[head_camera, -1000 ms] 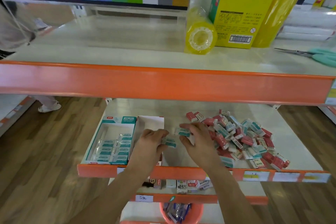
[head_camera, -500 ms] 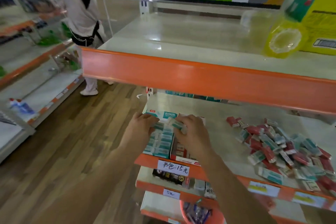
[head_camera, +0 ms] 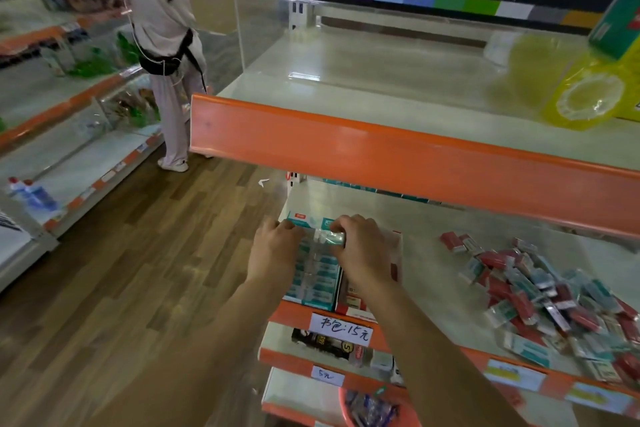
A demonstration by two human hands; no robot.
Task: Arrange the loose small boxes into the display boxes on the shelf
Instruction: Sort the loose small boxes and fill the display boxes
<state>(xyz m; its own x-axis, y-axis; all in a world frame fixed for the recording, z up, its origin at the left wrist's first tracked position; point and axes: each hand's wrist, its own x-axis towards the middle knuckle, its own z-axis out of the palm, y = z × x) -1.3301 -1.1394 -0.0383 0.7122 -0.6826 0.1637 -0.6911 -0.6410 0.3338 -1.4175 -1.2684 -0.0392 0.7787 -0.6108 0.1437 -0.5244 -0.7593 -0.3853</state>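
**Placing a small teal box into the teal display box**

Pinching a small teal box (head_camera: 333, 238) between thumb and fingertips, the right hand (head_camera: 360, 253) keeps a narrow grip closed on it at the far end of the teal display box (head_camera: 317, 274). The left hand (head_camera: 273, 250) rests knuckles-up on the left part of the same display box, fingers curled down onto the packed rows; whether it grips anything cannot be told. Rows of matching teal boxes fill the display box, which sits at the front left corner of the middle shelf (head_camera: 433, 253). Just to its right, touching it, stands a red display box (head_camera: 394, 263), largely hidden beneath the right wrist. Well apart to the right on the same shelf lies a loose pile of red and teal boxes (head_camera: 540, 291). A handwritten price label (head_camera: 341, 326) is fixed to the orange shelf edge below the display boxes. On the upper shelf (head_camera: 363, 80) a yellow roll (head_camera: 588, 97) lies at far right. Another person (head_camera: 162, 45) stands in the aisle at left.
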